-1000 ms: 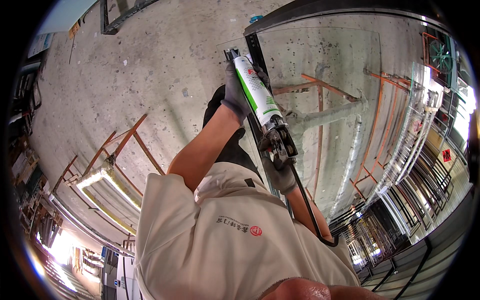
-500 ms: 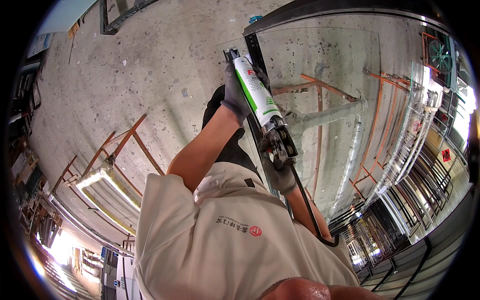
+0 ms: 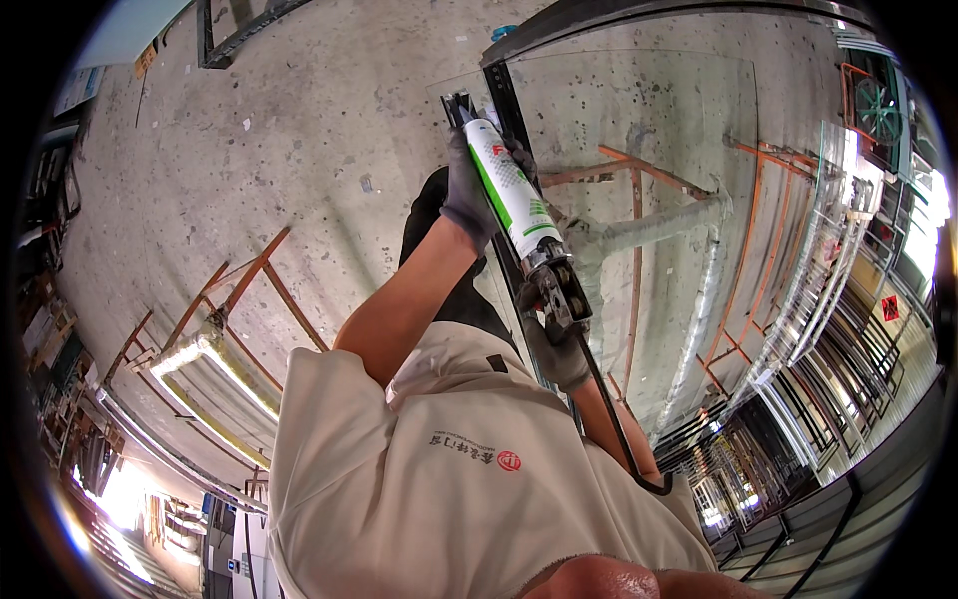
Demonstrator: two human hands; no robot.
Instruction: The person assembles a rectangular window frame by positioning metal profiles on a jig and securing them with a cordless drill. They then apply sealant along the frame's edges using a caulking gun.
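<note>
Both my hands wear dark grey gloves and hold a caulking gun (image 3: 561,290) loaded with a white and green sealant cartridge (image 3: 511,192). My left hand (image 3: 467,190) is wrapped round the cartridge toward its nozzle end. Farther back, my right hand (image 3: 555,349) is closed round the gun's handle, partly hidden by the gun. The gun slants away from me, its tip beside a dark metal frame bar (image 3: 507,105). Whether the tip touches the bar, I cannot tell. The gun's long black rod (image 3: 611,419) runs back along my right forearm.
A clear glass sheet (image 3: 689,90) adjoins the dark bar, with another dark frame piece (image 3: 639,20) across its far end. Rust-coloured metal stands (image 3: 639,250) show through the glass. More stands (image 3: 249,275) are at left on the concrete floor (image 3: 269,130). Metal profiles (image 3: 848,349) are racked at right.
The caulking gun has shifted very slightly left, and its rear rod with it. Both hands keep their hold.
</note>
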